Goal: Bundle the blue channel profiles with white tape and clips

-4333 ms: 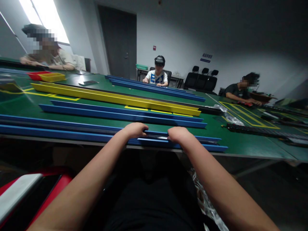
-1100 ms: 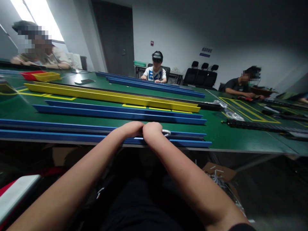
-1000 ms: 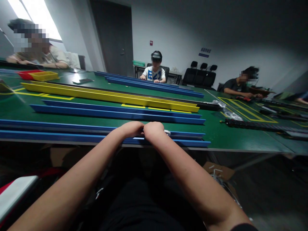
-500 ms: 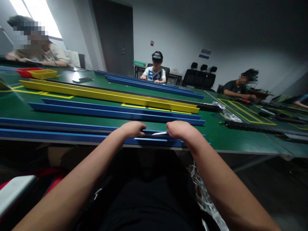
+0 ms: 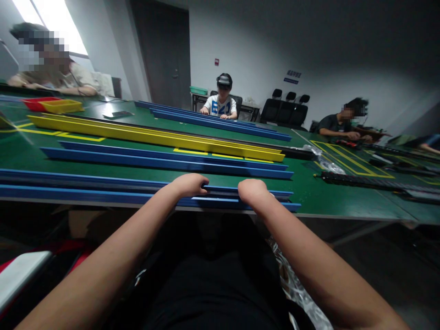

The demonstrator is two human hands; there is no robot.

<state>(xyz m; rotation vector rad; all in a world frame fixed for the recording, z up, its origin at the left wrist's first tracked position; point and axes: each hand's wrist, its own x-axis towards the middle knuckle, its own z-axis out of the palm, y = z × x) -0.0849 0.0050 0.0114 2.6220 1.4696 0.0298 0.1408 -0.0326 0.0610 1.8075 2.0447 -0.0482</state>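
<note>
A long blue rail (image 5: 85, 196) lies along the near edge of the green table (image 5: 326, 195), with a dark strip (image 5: 222, 191) in its channel. My left hand (image 5: 189, 184) rests on the rail, fingers curled over its far lip. About a hand's width to the right, my right hand (image 5: 252, 190) is closed on the same rail. The fingertips of both hands are hidden behind the knuckles.
Farther back lie a second blue rail (image 5: 165, 160), a yellow rail (image 5: 154, 136) and more blue rails (image 5: 220, 121). Red (image 5: 34, 102) and yellow bins (image 5: 63, 106) stand far left. Black strips (image 5: 360, 181) and a plastic bag (image 5: 326, 162) lie right. Three other people sit around the table.
A second ago my hands touched on the rail. My right hand has slid right along it. A white strip seen between the hands half a second ago no longer shows.
</note>
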